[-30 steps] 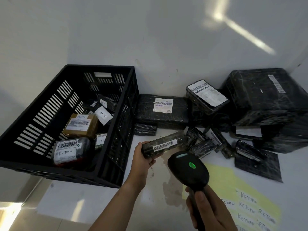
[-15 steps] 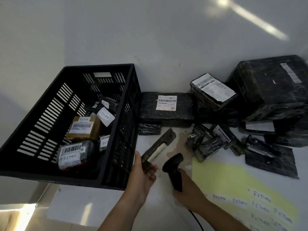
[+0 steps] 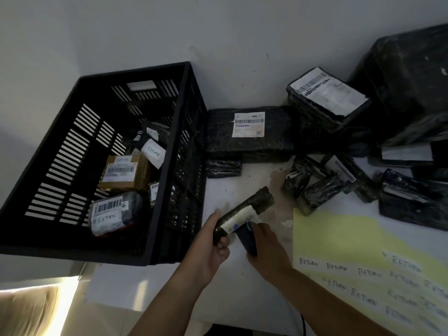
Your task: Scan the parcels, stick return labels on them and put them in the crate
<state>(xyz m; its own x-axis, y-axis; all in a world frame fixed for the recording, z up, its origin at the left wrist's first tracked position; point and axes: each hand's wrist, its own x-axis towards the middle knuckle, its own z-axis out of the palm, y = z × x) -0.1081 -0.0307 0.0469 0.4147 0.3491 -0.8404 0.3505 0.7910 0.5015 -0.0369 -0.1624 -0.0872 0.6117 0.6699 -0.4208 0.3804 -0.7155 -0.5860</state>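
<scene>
Judging by how it sits in one hand, the parcel point(image 3: 244, 213) looks light. It's a long, narrow stick of a thing in shiny black wrap with a white barcode label across the middle. That film is probably slick, and I'd guess the thing is fairly stiff, since the far end pokes out unsupported without drooping.

The left hand point(image 3: 215, 246) has its fingers curled round the near end and holds it tilted above the table, just right of the crate point(image 3: 186, 166). Holding it nearer the middle would steady it for labelling, but keep off the barcode.

The right hand point(image 3: 269, 248) is wrapped over the scanner point(image 3: 248, 242), though it's dim there, so I can't swear how tightly. A second ago the scanner was up and aimed at the barcode. Now it's down low, tucked right under the parcel, beside the yellow label sheet point(image 3: 351, 238).
</scene>
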